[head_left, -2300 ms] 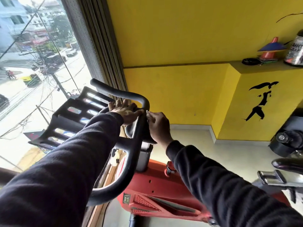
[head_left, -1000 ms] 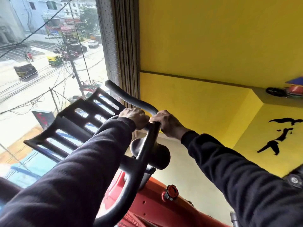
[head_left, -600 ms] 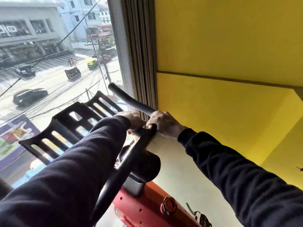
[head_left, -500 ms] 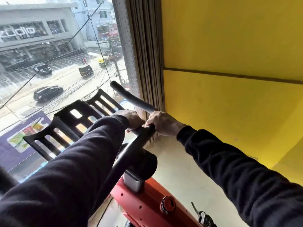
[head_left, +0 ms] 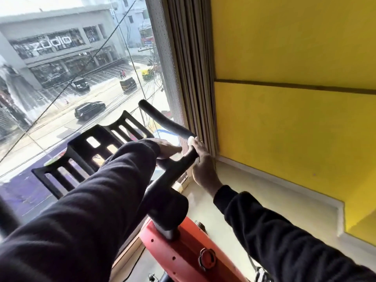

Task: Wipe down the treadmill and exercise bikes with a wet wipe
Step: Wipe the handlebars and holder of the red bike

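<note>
Wet wipe [head_left: 190,141] sits bunched white at the bend of the black handlebar [head_left: 164,121], just beside the window curtain [head_left: 195,78], pinched there in the grip of the right hand [head_left: 203,165]. Left hand [head_left: 167,148] rests on the bar beside it; whether its fingers curl round is unclear

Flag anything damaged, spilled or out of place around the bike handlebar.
Nothing stands out. The black padded handlebar looks intact, the right hand holds a white wet wipe against it, and the left hand rests on the bar. No spill shows on the cream floor.
</note>
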A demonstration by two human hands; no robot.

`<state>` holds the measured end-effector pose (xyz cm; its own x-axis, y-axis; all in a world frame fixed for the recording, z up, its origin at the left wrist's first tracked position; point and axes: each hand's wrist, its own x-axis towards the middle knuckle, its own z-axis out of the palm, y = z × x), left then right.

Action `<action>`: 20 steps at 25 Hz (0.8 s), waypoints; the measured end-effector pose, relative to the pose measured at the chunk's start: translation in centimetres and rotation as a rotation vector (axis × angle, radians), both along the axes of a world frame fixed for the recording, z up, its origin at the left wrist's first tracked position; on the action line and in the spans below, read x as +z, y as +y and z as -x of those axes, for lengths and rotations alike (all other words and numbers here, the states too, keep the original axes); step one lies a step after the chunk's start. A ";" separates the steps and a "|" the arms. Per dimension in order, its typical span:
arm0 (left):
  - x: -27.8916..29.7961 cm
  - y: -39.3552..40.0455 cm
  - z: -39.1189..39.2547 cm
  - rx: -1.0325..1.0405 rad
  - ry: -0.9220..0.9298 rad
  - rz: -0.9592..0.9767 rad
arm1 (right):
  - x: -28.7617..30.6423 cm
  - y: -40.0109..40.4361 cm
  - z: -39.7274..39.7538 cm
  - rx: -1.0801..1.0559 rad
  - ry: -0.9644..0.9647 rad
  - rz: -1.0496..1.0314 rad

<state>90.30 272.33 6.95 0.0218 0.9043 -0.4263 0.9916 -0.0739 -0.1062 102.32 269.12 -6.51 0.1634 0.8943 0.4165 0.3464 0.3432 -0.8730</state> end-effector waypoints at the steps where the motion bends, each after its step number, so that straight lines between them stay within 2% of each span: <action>1: 0.0 0.0 -0.1 -0.007 -0.005 0.005 | 0.5 1.0 -0.2 0.006 0.073 0.039; 4: 0.2 -0.1 -0.5 -0.018 0.006 0.007 | 2.9 3.9 -1.1 0.022 0.248 0.246; 8: 0.2 0.0 -0.4 -0.025 -0.009 -0.009 | 2.0 1.7 -1.7 0.052 0.264 0.262; 12: -0.1 0.2 -1.1 -0.048 -0.009 -0.024 | 3.9 4.5 -2.3 0.054 0.378 0.361; 14: -0.4 0.4 -1.1 -0.055 -0.017 -0.058 | 3.8 4.9 -2.6 0.078 0.313 0.375; 17: -0.6 0.9 -0.8 -0.025 -0.054 -0.107 | 2.0 4.2 -4.1 0.126 0.104 0.359; 18: -0.4 0.8 -0.7 -0.029 -0.055 -0.104 | 2.6 4.3 -4.4 0.107 -0.008 0.281; 20: -0.3 0.6 -0.8 -0.062 -0.049 -0.072 | 3.9 5.2 -4.3 0.094 -0.354 0.004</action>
